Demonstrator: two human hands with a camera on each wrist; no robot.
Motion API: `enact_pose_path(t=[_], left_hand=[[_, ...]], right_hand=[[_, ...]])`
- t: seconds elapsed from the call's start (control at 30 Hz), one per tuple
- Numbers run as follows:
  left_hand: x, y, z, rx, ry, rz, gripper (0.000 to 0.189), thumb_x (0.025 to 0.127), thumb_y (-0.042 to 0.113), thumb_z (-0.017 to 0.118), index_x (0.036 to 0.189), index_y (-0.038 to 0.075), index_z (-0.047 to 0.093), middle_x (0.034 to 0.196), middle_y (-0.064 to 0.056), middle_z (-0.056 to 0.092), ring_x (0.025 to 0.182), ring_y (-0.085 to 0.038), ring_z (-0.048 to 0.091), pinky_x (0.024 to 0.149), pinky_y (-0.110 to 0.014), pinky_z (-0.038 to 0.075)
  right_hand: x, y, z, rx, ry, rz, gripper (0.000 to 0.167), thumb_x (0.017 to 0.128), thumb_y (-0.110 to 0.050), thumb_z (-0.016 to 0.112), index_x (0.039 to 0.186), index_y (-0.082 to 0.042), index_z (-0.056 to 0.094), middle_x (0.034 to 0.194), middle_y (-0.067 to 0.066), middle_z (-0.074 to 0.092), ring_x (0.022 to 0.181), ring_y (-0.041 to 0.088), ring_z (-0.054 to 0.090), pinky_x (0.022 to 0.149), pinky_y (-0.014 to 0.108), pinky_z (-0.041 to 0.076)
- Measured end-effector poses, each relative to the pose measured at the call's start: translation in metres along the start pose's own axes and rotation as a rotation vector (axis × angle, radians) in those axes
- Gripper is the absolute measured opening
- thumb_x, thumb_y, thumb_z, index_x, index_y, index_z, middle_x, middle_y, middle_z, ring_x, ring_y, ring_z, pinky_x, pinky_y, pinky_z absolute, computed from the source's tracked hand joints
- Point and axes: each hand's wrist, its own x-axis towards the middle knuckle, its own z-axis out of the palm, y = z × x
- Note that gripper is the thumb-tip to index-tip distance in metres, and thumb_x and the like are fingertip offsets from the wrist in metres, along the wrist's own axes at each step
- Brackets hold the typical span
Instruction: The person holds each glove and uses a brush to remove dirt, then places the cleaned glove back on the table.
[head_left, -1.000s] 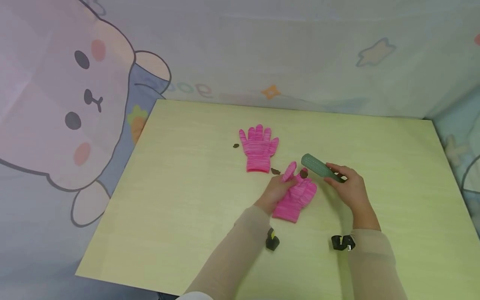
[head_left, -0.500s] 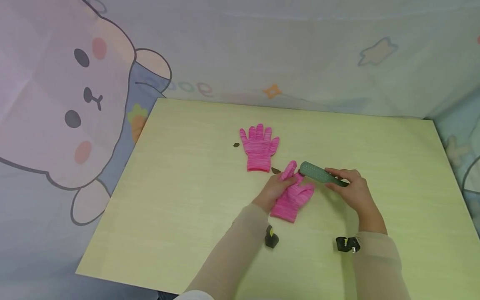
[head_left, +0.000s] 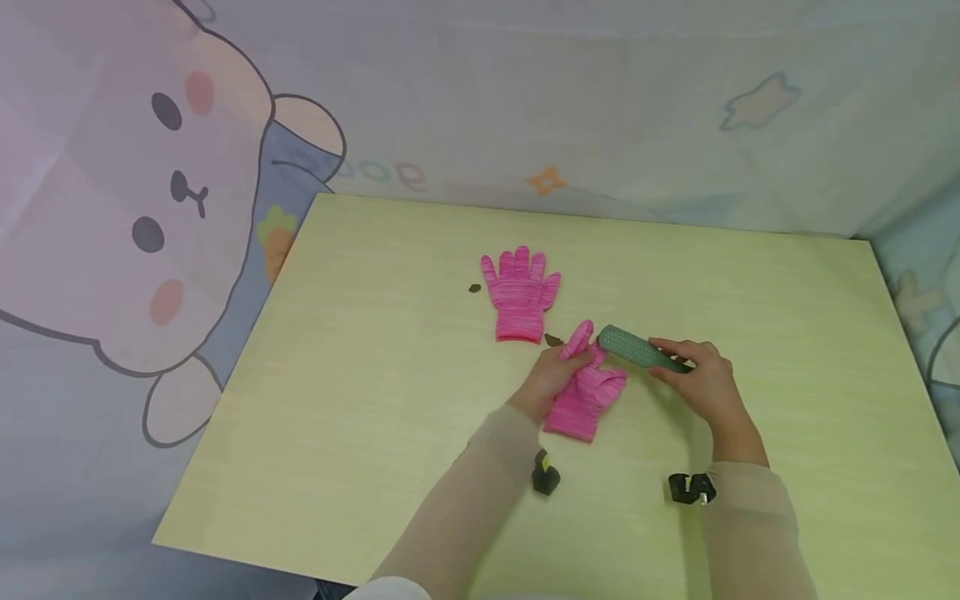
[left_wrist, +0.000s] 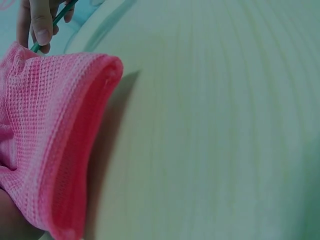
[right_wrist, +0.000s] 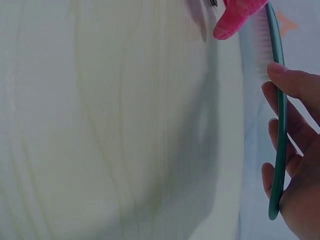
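My left hand (head_left: 547, 382) grips a pink knit glove (head_left: 579, 408) by its finger end, holding it up off the table; its cuff (left_wrist: 70, 150) faces the left wrist camera. In my right hand (head_left: 705, 383) is a green brush (head_left: 633, 346), pinched by the handle between thumb and fingers. White bristles (right_wrist: 263, 42) show in the right wrist view, on the side towards the glove. The brush head lies against the glove's fingers, with a sliver of something dark at its tip. Most of the bristle contact is hidden beneath the head.
A second pink glove (head_left: 520, 296) lies flat with spread fingers farther back on the pale yellow table (head_left: 360, 358). Two small dark brown flakes (head_left: 553, 340) lie near it, one by its cuff and one to its left. A printed cloth (head_left: 600, 100) hangs behind the table.
The brush has come down and slightly left onto the held glove's fingers, covering a brown spot visible there a second ago. Over the last half second both hands have barely moved.
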Motion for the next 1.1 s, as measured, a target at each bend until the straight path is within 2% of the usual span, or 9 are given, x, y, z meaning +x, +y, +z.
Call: enact_pose_path(t=[0.2,0.47,0.73,0.9,1.1], left_hand=[[0.0004,0.0002,0.0007,0.015,0.010,-0.022,0.022,0.086,0.028,0.064,0.097,0.009,0.067,0.082,0.001,0.058,0.076,-0.010,0.051,0.072,-0.023,0.045],[0.0002,-0.0003,0.0011,0.003,0.029,-0.055,0.020,0.087,0.025,0.064,0.096,0.008,0.066,0.079,0.000,0.056,0.070,-0.010,0.051,0.065,-0.022,0.047],[-0.0004,0.0003,0.0008,0.005,0.041,-0.039,0.021,0.086,0.025,0.065,0.097,0.006,0.066,0.077,0.000,0.056,0.068,-0.010,0.051,0.064,-0.021,0.046],[0.0011,-0.0010,0.0010,-0.003,0.043,-0.029,0.022,0.087,0.022,0.064,0.099,0.005,0.066,0.080,-0.001,0.060,0.071,-0.010,0.054,0.069,-0.023,0.048],[0.0027,-0.0017,0.0024,0.008,0.066,-0.016,0.024,0.086,0.022,0.065,0.101,0.004,0.067,0.085,-0.002,0.062,0.076,-0.011,0.056,0.074,-0.025,0.050]], right_hand=[[-0.0001,0.0023,0.0023,0.002,-0.027,0.059,0.044,0.082,-0.015,0.070,0.124,-0.007,0.059,0.108,0.018,0.058,0.099,0.032,0.046,0.083,0.051,0.039],[-0.0012,0.0024,0.0037,0.053,-0.048,0.089,0.045,0.084,-0.014,0.069,0.126,-0.006,0.057,0.114,0.019,0.058,0.104,0.033,0.049,0.086,0.049,0.042],[-0.0016,-0.0009,0.0022,0.093,-0.090,0.117,0.047,0.085,-0.022,0.068,0.128,-0.007,0.055,0.117,0.020,0.056,0.104,0.032,0.047,0.078,0.038,0.043],[0.0017,-0.0041,0.0042,0.108,-0.060,0.117,0.046,0.086,-0.021,0.067,0.127,-0.006,0.056,0.116,0.020,0.057,0.101,0.029,0.047,0.076,0.034,0.041],[0.0031,-0.0070,0.0062,0.064,-0.081,0.093,0.045,0.085,-0.017,0.068,0.126,-0.003,0.056,0.113,0.022,0.058,0.100,0.033,0.050,0.078,0.039,0.043]])
